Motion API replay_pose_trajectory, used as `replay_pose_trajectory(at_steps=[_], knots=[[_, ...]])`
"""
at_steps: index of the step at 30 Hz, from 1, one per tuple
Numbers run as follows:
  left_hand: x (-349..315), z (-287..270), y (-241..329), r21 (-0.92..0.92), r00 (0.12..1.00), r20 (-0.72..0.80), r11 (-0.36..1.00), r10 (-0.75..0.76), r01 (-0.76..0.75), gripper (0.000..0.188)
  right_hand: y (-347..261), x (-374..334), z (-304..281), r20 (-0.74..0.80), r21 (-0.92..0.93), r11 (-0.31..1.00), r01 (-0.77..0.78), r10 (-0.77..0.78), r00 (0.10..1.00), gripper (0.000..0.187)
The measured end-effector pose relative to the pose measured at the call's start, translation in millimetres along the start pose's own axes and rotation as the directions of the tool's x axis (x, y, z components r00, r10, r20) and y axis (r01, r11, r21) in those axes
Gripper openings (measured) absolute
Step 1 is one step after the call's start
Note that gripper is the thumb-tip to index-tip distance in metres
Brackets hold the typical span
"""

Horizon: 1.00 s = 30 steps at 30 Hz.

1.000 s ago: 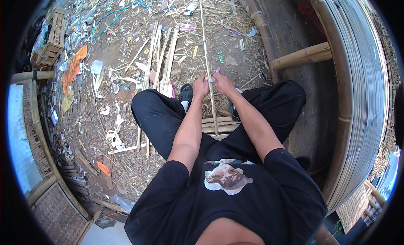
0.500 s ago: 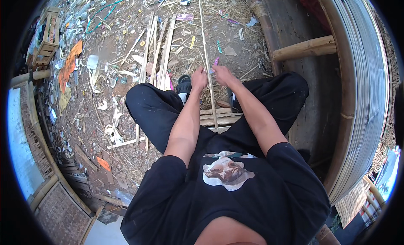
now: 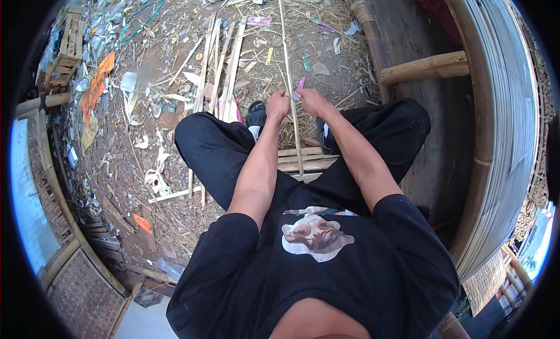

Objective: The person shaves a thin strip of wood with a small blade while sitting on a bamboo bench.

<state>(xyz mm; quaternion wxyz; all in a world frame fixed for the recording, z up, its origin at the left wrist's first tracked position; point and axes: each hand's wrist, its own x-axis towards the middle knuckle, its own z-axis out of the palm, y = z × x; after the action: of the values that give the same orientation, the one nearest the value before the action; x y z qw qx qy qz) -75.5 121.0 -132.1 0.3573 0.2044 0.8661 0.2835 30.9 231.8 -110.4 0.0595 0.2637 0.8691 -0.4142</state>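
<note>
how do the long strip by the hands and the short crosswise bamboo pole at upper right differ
The long strip is slender; the bamboo pole is much thicker. The strip runs lengthwise between the left hand and right hand; the pole lies crosswise, away from both. Both are tan.

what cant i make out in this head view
In the head view:
Long strip: far end cut off by the top edge.
Left hand: palm hidden by the hand's own back.
Right shoe: mostly hidden by the right forearm and trouser leg.
Pale piece by the right hand: too small to identify.
</note>
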Motion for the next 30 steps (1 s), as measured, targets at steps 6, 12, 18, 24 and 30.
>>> replay_pose_trajectory(at_steps=[6,12,18,24,30], knots=[[3,-6,1,0.027,0.99,0.092,0.994,-0.11,0.107,0.032,-5,4,5,0.037,-0.077,0.997,0.006,-0.004,0.999,0.016],[-11,-8,18,0.243,0.971,-0.075,0.948,0.229,-0.205,0.027,5,12,6,0.033,-0.142,0.985,0.096,-0.092,0.995,0.019],[-16,-16,17,0.194,0.968,-0.061,0.955,0.242,-0.226,0.022,-14,6,8,-0.019,-0.064,0.995,-0.073,0.072,0.997,0.016],[-24,-8,23,0.121,0.945,-0.136,0.952,0.297,-0.282,0.018,-1,2,14,-0.147,-0.012,0.999,0.042,-0.044,0.988,0.014],[-25,-9,27,0.058,0.959,-0.124,0.967,0.254,-0.248,0.018,-9,-3,14,-0.132,0.011,1.0,0.026,-0.024,0.991,0.014]])
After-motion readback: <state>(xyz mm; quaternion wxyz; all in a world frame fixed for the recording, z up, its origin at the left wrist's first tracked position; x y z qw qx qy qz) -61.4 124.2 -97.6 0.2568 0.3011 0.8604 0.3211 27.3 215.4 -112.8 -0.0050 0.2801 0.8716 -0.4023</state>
